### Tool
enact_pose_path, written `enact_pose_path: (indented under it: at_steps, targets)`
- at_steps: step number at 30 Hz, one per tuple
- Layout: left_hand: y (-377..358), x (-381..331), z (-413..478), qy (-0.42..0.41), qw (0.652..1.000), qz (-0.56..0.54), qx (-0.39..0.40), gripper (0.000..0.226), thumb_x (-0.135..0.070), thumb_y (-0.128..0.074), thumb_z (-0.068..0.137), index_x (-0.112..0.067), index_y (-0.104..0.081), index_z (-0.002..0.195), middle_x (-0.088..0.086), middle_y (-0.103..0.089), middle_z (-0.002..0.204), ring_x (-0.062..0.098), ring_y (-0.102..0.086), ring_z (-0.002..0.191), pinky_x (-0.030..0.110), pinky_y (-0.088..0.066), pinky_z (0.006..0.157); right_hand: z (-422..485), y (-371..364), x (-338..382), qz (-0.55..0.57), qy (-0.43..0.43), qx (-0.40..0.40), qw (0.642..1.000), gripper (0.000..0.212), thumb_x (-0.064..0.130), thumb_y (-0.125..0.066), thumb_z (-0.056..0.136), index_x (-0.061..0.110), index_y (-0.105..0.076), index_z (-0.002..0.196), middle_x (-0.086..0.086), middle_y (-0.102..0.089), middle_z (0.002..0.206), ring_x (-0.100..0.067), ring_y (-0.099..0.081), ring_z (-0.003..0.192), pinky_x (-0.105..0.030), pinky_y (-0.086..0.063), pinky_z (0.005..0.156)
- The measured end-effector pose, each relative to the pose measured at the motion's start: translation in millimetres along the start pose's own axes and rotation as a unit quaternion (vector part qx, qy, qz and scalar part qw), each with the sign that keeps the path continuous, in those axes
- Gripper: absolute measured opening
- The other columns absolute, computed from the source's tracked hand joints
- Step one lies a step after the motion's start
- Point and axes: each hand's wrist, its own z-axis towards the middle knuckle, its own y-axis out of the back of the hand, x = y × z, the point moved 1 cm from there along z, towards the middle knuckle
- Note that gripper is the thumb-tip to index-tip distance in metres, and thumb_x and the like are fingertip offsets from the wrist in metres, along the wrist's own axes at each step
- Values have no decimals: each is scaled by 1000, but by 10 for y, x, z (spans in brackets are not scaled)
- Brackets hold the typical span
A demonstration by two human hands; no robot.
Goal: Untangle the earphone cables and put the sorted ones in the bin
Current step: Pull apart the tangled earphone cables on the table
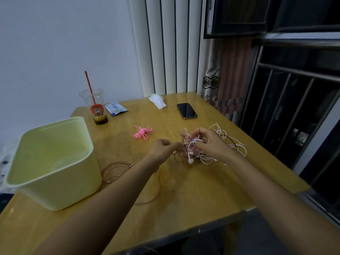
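Wooden worktop (184, 190) mid-frame: left hand (161, 149) and right hand (209, 144) pinch tangled earphone cables (190, 152) between curled fingers; cup label (97, 109) unreadable.

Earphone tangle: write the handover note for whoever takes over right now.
Left-hand grip pinches the left edge of the tangle. Right-hand grip holds the tangle from the right.
A brownish cable lies loose on the table beside the bin; a pink coiled bundle lies beyond the hands.
Done: no cable shows in the bin.
Left: free each cable, then bin them all.
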Motion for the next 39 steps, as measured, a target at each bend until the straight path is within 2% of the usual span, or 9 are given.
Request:
enact_pose_path:
  at_steps: [3, 6, 8, 11, 19, 22, 26, 29, 39]
  targets:
    - [-6, 11, 8, 13, 999, 16, 26, 29, -35, -69, 88, -7, -73, 85, 13, -70, 89, 12, -60, 76, 18, -46, 63, -15, 10, 8, 23, 2, 8, 1000, 20, 2, -60, 88, 19, -63, 98, -6, -70, 101, -27, -69, 95, -44, -56, 81]
    - [-25, -24, -14, 20, 999, 10, 43, 19, -21, -66, 92, -3, -71, 86, 10, -69, 81, -2, -57, 52, 9, -38, 43, -14, 0, 0, 13, 5, 4, 1000, 19, 3, -62, 89, 19, -62, 98, 1, -68, 102, -16, -67, 97, -33, -55, 86]
    - [-37, -46, -43, 35, 998, 4, 56, 12, -15, -63, 93, -7, -68, 85, 4, -65, 75, -2, -54, 47, 13, -33, 42, 0, -3, -24, 13, 2, 0, 1000, 21, 3, -64, 88, 21, -61, 98, 0, -67, 101, -24, -65, 92, -39, -54, 87]
    - [-45, -27, -52, 44, 997, -16, 56, 10, -15, -60, 92, -12, -65, 83, 1, -63, 72, 4, -54, 53, 22, -25, 50, 7, 17, -51, 24, -15, 14, 999, 22, 2, -65, 89, 21, -59, 98, -3, -65, 103, -33, -65, 97, -41, -55, 85]
    - [-157, 20, 0, 41, 994, -97, 6, 9, -8, -59, 93, -2, -63, 88, 9, -59, 70, 3, -51, 40, 16, -28, 40, -35, 32, -23, 22, -101, 22, 994, 35, 31, -77, 84, 16, -52, 105, 1, -71, 90, -8, -66, 71, -23, -49, 62]
    - [-208, 15, -14, 47, 992, -118, 2, 10, -6, -58, 94, -1, -61, 86, 9, -56, 66, 6, -50, 39, 15, -30, 37, -22, 27, -39, -27, -132, 28, 990, 47, 38, -84, 74, 14, -55, 102, 1, -71, 96, -11, -68, 86, -29, -55, 70]
    - [-252, 31, -10, 57, 988, -141, 5, 12, -6, -56, 95, -3, -59, 84, 9, -58, 69, 11, -55, 47, 16, -32, 38, -8, 20, -40, 23, -167, 39, 985, 46, 23, -82, 80, 9, -53, 113, -1, -72, 89, -8, -69, 80, -19, -51, 63]
    - [-257, 55, -10, 64, 986, -151, 12, 7, -5, -56, 96, -1, -58, 90, 11, -59, 72, 14, -55, 52, 16, -33, 38, 6, 22, -54, 20, -191, 39, 981, 47, 16, -83, 77, 12, -54, 113, -4, -68, 98, -18, -68, 93, -33, -56, 82]
    - [-352, 52, -39, 49, 985, -166, 26, 12, -2, -53, 97, -6, -53, 85, 11, -61, 68, 6, -56, 40, 15, -38, 39, 66, -14, -102, 38, -227, 11, 973, 38, 4, -82, 75, 16, -54, 99, -7, -61, 105, -17, -56, 88, -27, -45, 67]
